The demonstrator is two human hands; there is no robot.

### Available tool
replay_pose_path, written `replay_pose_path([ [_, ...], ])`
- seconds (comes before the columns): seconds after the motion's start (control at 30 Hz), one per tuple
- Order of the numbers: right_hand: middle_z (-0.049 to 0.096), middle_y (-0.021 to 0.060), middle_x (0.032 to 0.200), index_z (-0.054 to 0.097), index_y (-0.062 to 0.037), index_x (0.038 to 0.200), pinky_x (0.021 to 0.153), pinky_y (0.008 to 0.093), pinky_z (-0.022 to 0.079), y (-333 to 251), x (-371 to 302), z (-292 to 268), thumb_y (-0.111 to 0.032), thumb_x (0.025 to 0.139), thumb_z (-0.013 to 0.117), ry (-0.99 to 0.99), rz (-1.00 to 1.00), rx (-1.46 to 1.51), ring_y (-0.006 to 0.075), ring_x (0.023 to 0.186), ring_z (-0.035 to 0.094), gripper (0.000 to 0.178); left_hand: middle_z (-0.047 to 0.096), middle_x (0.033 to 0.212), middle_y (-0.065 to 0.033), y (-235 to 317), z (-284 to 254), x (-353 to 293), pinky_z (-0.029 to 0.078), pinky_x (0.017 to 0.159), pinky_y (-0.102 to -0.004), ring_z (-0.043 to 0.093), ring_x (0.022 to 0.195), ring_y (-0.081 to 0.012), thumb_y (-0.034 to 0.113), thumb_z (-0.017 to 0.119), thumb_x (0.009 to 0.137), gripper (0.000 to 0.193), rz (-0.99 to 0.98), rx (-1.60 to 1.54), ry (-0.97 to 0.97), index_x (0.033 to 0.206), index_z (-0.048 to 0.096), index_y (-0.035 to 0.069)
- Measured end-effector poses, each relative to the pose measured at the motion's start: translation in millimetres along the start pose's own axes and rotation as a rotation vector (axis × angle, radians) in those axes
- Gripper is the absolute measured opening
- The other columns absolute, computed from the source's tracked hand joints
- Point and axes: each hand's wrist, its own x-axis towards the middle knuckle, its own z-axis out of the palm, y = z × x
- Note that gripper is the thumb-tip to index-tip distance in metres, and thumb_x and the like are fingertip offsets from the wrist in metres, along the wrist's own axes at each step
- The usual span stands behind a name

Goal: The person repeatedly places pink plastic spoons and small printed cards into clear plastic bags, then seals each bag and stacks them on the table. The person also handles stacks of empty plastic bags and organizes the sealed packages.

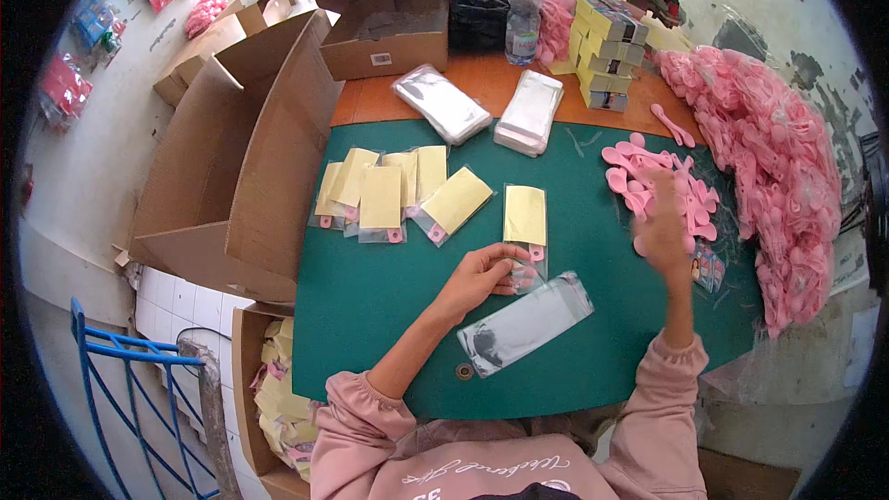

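Note:
My left hand (pixel 475 285) is closed, with thumb and fingers pinching clear plastic at the lower end of a bag. Just beyond its fingertips is a clear bag with a yellow card (pixel 525 213) and a small pink end showing. Below that hand a stack of empty clear bags (pixel 528 322) lies slantwise on the green mat (pixel 370 315). Over at the right, my right hand (pixel 662 231) is smeared by motion above a loose heap of pink spoons (pixel 639 162). Its fingers cannot be made out, nor whether it holds a spoon.
Several bagged yellow cards (pixel 381 196) lie at the left. Two bag stacks (pixel 443 104), a water bottle (pixel 524 14) and piled card bundles (pixel 607 54) stand at the back. Wrapped pink spoons (pixel 769 157) mound up at the right; an open cardboard box (pixel 231 148) borders the left.

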Motion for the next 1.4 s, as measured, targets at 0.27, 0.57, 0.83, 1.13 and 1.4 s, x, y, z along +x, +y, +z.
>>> replay_pose_path([
  [0.27, 0.045, 0.0109, 0.096, 0.054, -0.0008, 0.088, 0.075, 0.0321, 0.046, -54, -30, 48, 0.003, 0.069, 0.06, -0.388, -0.067, 0.294, 0.0227, 0.086, 0.054, 0.02, 0.06, 0.097, -0.0045, 11, -4, -3, 0.048, 0.068, -0.0214, 0.059, 0.083, -0.0083, 0.012, 0.039, 0.091, 0.023, 0.036, -0.073, -0.037, 0.11, 0.052, 0.007],
  [0.57, 0.047, 0.0075, 0.089, 0.054, 0.0008, 0.089, 0.069, 0.0264, 0.047, -39, -40, 56, -0.004, 0.077, 0.06, -0.42, 0.165, 0.687, 0.0146, 0.077, 0.055, 0.014, 0.058, 0.092, -0.0043, 2, -4, 3, 0.05, 0.059, -0.0219, 0.058, 0.078, -0.0112, 0.005, 0.06, 0.079, 0.018, 0.438, 0.69, 0.14, 0.095, 0.053, 0.004],
  [0.83, 0.052, 0.0026, 0.079, 0.049, 0.0, 0.087, 0.063, 0.0208, 0.048, -43, -41, 60, -0.009, 0.087, 0.053, -0.545, 0.559, 1.044, 0.009, 0.071, 0.056, 0.009, 0.06, 0.083, -0.0027, -5, -8, 7, 0.049, 0.058, -0.0219, 0.058, 0.072, -0.009, 0.009, 0.066, 0.076, 0.013, 0.349, 0.521, 0.254, 0.084, 0.06, 0.001],
  [1.13, 0.057, 0.0055, 0.073, 0.047, 0.0001, 0.085, 0.05, 0.0217, 0.047, -47, -45, 72, -0.009, 0.085, 0.055, -0.397, 0.68, 1.048, 0.0117, 0.058, 0.06, 0.012, 0.06, 0.083, -0.0062, -9, 1, 10, 0.05, 0.061, -0.0213, 0.058, 0.073, -0.0093, 0.011, 0.064, 0.08, 0.021, 0.192, 0.307, 0.357, 0.094, 0.055, -0.002],
  [1.4, 0.056, 0.0079, 0.072, 0.041, -0.0019, 0.087, 0.049, 0.0228, 0.049, -52, -45, 73, -0.003, 0.084, 0.053, -0.362, 0.693, 1.055, 0.0137, 0.06, 0.061, 0.013, 0.061, 0.075, -0.0066, -14, 2, 10, 0.049, 0.056, -0.0228, 0.058, 0.065, -0.0088, 0.01, 0.061, 0.081, 0.02, 0.25, 0.3, 0.438, 0.095, 0.052, 0.0],
])
